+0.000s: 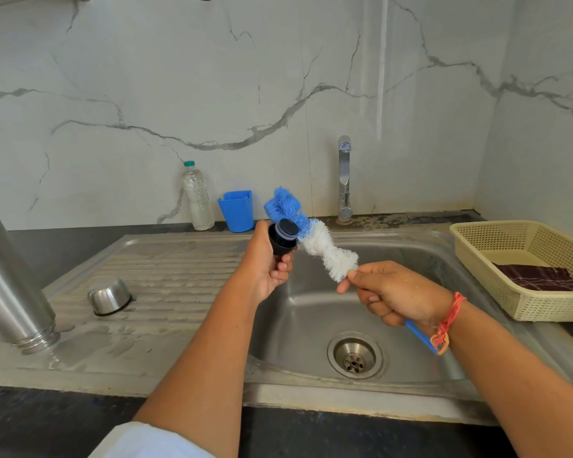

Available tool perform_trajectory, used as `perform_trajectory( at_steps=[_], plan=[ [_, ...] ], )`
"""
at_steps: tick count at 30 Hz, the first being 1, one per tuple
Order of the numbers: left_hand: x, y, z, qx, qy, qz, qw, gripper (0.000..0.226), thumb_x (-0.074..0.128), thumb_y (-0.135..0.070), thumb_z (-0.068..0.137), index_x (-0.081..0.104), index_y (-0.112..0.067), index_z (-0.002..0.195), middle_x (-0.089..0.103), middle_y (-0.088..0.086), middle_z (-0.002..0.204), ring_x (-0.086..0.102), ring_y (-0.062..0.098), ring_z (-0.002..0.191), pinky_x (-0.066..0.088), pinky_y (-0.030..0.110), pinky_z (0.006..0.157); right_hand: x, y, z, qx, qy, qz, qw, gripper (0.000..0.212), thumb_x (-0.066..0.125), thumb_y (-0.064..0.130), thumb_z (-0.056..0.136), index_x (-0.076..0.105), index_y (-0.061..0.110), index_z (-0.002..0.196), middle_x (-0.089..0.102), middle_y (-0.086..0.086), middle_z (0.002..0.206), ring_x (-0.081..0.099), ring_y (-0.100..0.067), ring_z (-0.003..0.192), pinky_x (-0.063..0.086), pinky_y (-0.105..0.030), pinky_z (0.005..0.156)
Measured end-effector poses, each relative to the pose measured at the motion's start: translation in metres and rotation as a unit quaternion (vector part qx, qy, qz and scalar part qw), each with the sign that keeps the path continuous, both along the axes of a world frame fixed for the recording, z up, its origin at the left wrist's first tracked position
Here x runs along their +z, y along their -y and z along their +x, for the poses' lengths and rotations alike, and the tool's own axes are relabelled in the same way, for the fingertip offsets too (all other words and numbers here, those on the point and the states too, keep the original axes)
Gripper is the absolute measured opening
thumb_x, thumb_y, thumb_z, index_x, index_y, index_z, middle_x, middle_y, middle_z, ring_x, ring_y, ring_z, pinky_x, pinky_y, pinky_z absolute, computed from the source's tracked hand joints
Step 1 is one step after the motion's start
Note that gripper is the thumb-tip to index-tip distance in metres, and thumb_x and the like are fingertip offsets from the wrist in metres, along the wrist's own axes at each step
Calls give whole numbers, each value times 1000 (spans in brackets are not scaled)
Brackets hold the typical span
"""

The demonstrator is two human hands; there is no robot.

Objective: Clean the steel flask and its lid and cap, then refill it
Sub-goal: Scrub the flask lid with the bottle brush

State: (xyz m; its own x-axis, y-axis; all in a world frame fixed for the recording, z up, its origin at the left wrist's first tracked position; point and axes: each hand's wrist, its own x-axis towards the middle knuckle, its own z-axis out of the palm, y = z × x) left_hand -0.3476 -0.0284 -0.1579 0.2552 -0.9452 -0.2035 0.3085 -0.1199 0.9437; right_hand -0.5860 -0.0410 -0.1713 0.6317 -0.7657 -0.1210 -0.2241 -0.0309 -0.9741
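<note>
My left hand (268, 264) grips a black stopper lid (282, 238) with a grey seal, held above the sink's left edge. My right hand (392, 297) grips the blue handle of a bottle brush (315, 238), whose white and blue bristles lie against the lid's right side. The steel flask (9, 285) stands upside down on the wet drainboard at the far left. Mouth down on the drainboard sits a steel cap (110, 295).
The steel sink basin (311, 312) with its drain (354, 355) lies below my hands. A tap (344, 180), a blue cup (236, 209) and a clear plastic water bottle (197, 198) stand along the marble wall. A cream basket (526, 259) holding a dark cloth sits at the right.
</note>
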Motion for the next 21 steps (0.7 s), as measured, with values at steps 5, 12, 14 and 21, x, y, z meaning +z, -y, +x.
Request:
perform_trajectory(
  at_steps=[5,12,14,21],
  plan=[
    [-2,7,2,81,-2,-7,997,44,35,-51,103,56,-15,90,46,0,58,36,10,48,26,19,36,1,3,0,-70,13,-48,996,33,47,29,106,73,9,101,32,5,58,20,-10,48,15,-20,42],
    [-3,13,11,180,-175,-58,966,56,56,-57,100,64,-6,121,57,10,91,52,14,74,50,22,52,0,-1,5,-51,-71,-213,973,30,50,31,104,77,23,92,41,13,51,31,-5,42,29,-16,42],
    [-2,14,12,190,-199,-68,959,56,59,-58,99,64,-8,122,57,9,93,51,14,75,50,22,54,-1,-1,5,-42,-99,-246,963,30,51,32,104,77,26,91,44,11,55,33,-3,42,31,-13,46],
    [-2,12,16,209,-219,-70,950,53,59,-61,97,64,-10,111,53,6,86,48,12,68,47,20,54,0,-1,1,-2,-34,-81,996,33,48,30,106,74,10,101,32,5,58,20,-9,46,16,-20,41]
  ],
)
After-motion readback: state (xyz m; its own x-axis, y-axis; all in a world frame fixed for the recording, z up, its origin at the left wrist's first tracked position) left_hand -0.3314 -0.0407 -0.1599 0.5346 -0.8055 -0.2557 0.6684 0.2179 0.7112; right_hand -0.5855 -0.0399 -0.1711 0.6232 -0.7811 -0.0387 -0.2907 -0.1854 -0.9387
